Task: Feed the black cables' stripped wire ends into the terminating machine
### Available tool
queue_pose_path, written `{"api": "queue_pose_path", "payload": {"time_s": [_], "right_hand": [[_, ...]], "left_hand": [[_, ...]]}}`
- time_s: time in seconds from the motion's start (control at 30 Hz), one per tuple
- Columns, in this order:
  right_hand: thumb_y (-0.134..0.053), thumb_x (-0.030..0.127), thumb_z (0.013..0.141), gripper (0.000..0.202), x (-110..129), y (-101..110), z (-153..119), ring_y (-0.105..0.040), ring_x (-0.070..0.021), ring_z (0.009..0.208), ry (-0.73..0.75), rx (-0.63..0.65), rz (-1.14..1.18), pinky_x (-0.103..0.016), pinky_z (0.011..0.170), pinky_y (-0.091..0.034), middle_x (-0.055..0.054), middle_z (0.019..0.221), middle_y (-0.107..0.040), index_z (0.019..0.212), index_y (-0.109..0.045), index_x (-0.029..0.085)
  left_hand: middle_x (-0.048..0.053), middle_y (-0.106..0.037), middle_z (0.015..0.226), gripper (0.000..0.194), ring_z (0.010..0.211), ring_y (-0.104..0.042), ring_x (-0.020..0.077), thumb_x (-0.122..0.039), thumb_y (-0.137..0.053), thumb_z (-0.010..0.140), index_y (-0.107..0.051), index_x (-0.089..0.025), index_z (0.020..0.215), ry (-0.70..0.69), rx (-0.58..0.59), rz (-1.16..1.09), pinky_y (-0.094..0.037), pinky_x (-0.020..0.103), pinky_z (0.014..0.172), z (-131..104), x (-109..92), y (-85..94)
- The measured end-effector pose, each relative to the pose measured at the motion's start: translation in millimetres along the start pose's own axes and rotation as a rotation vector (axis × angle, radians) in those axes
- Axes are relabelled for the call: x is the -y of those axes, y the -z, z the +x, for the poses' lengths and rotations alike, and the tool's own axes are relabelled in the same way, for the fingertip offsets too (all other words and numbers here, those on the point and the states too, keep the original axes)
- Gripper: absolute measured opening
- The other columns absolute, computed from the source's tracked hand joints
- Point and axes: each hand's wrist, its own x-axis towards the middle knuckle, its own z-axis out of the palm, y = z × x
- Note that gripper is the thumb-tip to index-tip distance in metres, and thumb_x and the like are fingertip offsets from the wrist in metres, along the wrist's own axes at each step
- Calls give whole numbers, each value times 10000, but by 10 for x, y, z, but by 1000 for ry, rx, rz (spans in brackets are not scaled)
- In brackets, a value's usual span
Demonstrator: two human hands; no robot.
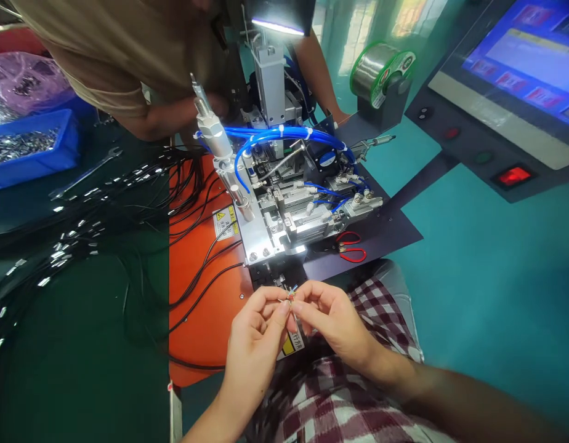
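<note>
Both my hands meet fingertip to fingertip at the front edge of a metal machine (294, 224). Between them are thin coloured wires (291, 295), with blue, red and pale strands showing. My left hand (259, 332) pinches them from the left with thumb and forefinger. From the right, my right hand (330, 314) pinches the same small bundle. Just beyond my fingers lie the machine's silver slides and blue air tubes (284, 132). The far ends of the wires are too small to tell apart.
Red-handled scissors (353, 249) lie right of the machine. Black cables (81, 227) cover the left table beside a wrench (88, 172) and blue bin (35, 147). Solder spool (381, 71) and control panel (510, 104) stand right. Another person's arm (173, 117) is behind.
</note>
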Motion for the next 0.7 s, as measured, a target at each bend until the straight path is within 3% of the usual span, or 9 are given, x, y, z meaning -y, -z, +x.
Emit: {"api": "queue_pose_path", "payload": {"time_s": [0.2, 0.37, 0.7], "right_hand": [[-618, 259, 786, 157, -56, -9, -45, -415, -82, 527, 110, -93, -216, -218, 508, -342, 46, 590, -487, 692, -539, 160], [-593, 225, 802, 138, -89, -35, -56, -434, -88, 562, 166, -105, -263, -219, 538, -365, 41, 619, -504, 691, -539, 164], [-622, 302, 782, 189, -63, -39, -48, -427, -85, 499, 2, -73, -163, -217, 489, -347, 54, 545, -488, 689, -524, 170]], "left_hand": [[-80, -478, 608, 239, 387, -301, -2, -344, -734, 715, -594, -181, 820, 5, -111, 9, -218, 130, 358, 8, -23, -32], [-78, -421, 517, 216, 411, -295, 26, -368, -683, 767, -604, -168, 742, -34, -155, 26, -223, 144, 372, -12, 16, -38], [-57, -414, 536, 237, 475, -253, 34, -380, -670, 790, -657, -146, 759, 32, -96, -52, -196, 160, 420, 20, 90, 24]]}}
